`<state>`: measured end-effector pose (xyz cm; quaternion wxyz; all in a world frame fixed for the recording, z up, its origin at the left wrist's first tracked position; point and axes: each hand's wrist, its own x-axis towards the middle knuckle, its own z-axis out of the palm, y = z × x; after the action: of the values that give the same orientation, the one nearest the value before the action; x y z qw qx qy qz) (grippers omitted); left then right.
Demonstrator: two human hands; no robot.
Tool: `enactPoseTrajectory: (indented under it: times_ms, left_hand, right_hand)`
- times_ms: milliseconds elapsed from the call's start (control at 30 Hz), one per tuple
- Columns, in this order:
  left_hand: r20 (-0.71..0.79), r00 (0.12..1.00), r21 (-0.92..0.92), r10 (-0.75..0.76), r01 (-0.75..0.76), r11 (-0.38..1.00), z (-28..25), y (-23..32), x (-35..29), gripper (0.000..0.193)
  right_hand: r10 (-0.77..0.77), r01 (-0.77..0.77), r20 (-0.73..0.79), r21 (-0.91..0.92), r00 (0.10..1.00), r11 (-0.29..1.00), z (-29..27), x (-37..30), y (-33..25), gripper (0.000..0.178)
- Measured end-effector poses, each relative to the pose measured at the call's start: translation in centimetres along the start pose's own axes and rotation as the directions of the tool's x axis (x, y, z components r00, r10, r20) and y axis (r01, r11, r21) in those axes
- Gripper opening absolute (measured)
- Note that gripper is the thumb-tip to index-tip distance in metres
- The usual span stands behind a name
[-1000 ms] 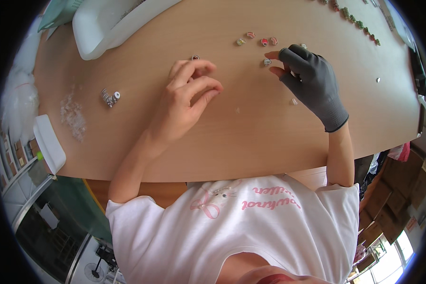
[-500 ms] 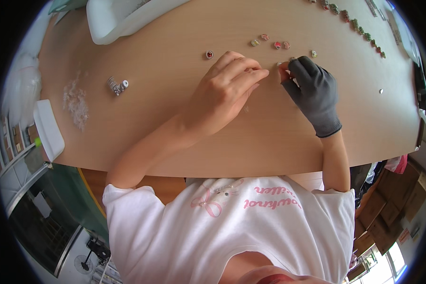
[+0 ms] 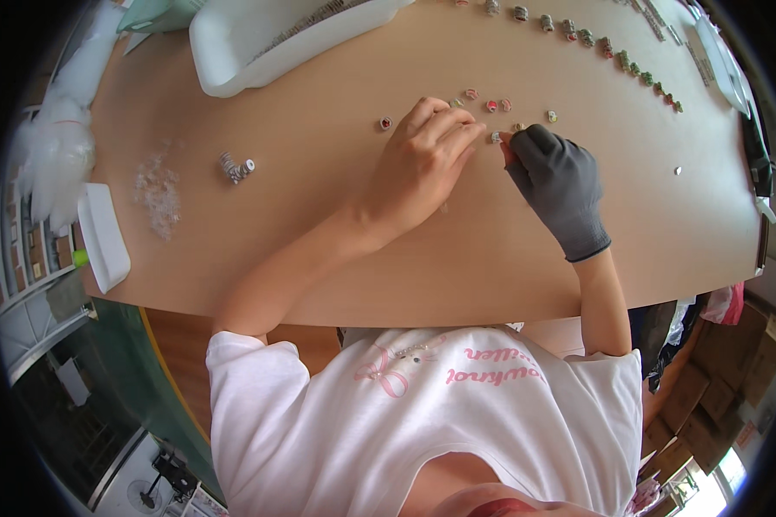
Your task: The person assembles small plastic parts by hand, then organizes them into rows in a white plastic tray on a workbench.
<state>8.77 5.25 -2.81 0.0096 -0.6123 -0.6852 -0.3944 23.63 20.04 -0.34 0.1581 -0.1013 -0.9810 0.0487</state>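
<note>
My bare left hand (image 3: pixel 427 168) is above the table with its fingers bent and drawn together. Whatever its fingertips may hold is hidden. Close to its right, my right hand (image 3: pixel 565 185) wears a grey glove that leaves fingertips bare; its fingers are curled in. A small silver-and-white bead-like piece (image 3: pixel 496 137) touches or nearly touches those fingertips, and another small piece (image 3: pixel 518 127) shows just above them. Beyond both hands lie several similar pieces, among them a red-faced one (image 3: pixel 491 106) and a yellow-green one (image 3: pixel 552 115). A dark red one (image 3: pixel 385 123) is left of my left hand.
A coil-like silver stack (image 3: pixel 235 168) stands at the left, near a scatter of clear plastic bits (image 3: pixel 158 194). A white tub (image 3: pixel 220 77) is at the far left, a white tray (image 3: pixel 103 237) at the left edge. A row of small pieces (image 3: pixel 608 47) runs across the far right.
The view has shifted, so more of the far table shows. Both hands remain close together, with little change in their finger poses. The silver-and-white piece beside my right fingertips is now more exposed.
</note>
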Motion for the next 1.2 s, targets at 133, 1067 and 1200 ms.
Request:
enactPoseTrajectory:
  times_ms: [133, 1067, 1200]
  left_hand:
    - [-0.031, 0.999, 0.040, 0.017, -0.016, 0.999, -0.3, 0.0, 0.1, 0.032]
    - [-0.044, 0.999, -0.108, -0.009, 0.004, 0.994, 1.2, -0.7, -0.3, 0.043]
    - [-0.066, 0.997, -0.329, -0.041, 0.017, 0.944, 2.1, -0.7, -1.3, 0.047]
  right_hand:
    - [-0.028, 0.029, 0.010, -0.073, 1.000, 0.997, 0.5, 0.4, -0.4, 0.011]
    - [-0.069, 0.070, 0.063, -0.016, 0.996, 0.997, 0.4, 1.4, 1.6, 0.014]
    - [0.049, -0.037, -0.026, 0.348, 0.998, 0.937, -0.2, 0.9, -1.0, 0.009]
